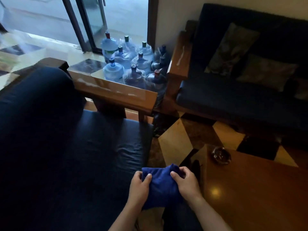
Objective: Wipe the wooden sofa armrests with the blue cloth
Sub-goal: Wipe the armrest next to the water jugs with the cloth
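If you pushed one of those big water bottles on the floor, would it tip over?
Probably not. The water bottles look wide and squat, and stand packed together, so neighbours would likely block a tip. If full, they would probably be heavy; the picture doesn't clearly show that.

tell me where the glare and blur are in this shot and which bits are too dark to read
Head view: daylight from the glass door glares in streaks along both armrests, and a lamp spot shines on the table. The sofa cushions sink into near-black. The upper left edge is smeared and bent by the wide lens. The hands and cloth stay fairly sharp.
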